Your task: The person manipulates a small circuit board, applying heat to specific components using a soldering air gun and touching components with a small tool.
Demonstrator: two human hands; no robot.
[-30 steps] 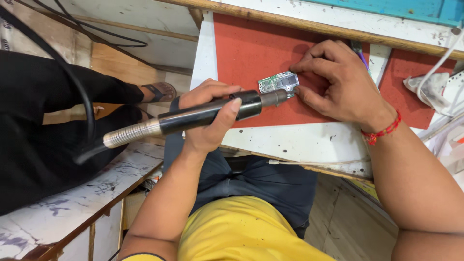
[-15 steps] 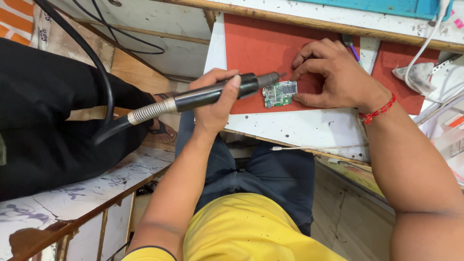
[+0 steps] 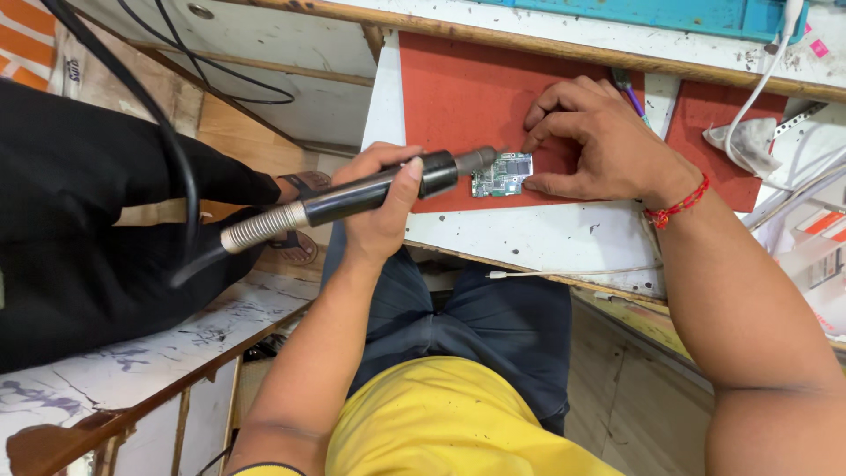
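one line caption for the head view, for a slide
Left hand aims a black tool at a circuit board steadied by the right hand.

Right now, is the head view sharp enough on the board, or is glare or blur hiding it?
Head view: evenly lit, no strong glare; the board is in focus but too small for fine detail; the tool and both hands look sharp, without motion blur.

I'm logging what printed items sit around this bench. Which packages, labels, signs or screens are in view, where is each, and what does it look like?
Sticker: far right top, on the bench by the teal tray; small, pink, squarish.
Cartons: right edge beside the right forearm; white boxes with orange patches, partly cut off.
Bag or cloth: top left corner; orange and white stripes with a printed mark.
No screens or signs show.
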